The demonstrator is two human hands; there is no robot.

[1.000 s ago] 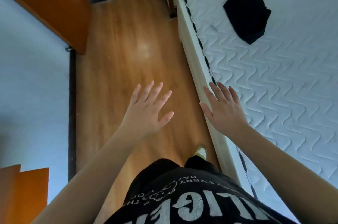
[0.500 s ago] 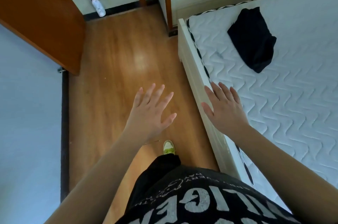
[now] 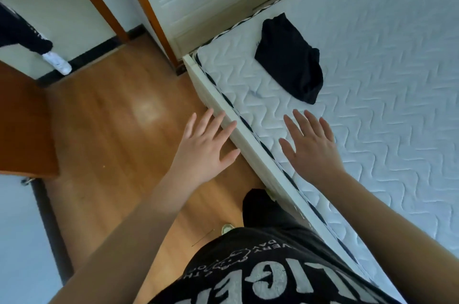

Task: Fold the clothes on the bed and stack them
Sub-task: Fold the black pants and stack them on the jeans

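Both held out flat with fingers spread and released, grasping nothing: left hand point(image 3: 206, 144) above the brown wooden floor point(image 3: 106, 130) just beside the bed frame, right hand point(image 3: 310, 147) over the white quilted mattress point(image 3: 372, 117) near its edge. Ahead of the right hand, near the mattress corner, lies a crumpled black cloth garment point(image 3: 289, 60), apart from both hands. Probably light, soft and floppy, so best pinched at two corners or a hem edge and shaken flat before folding.
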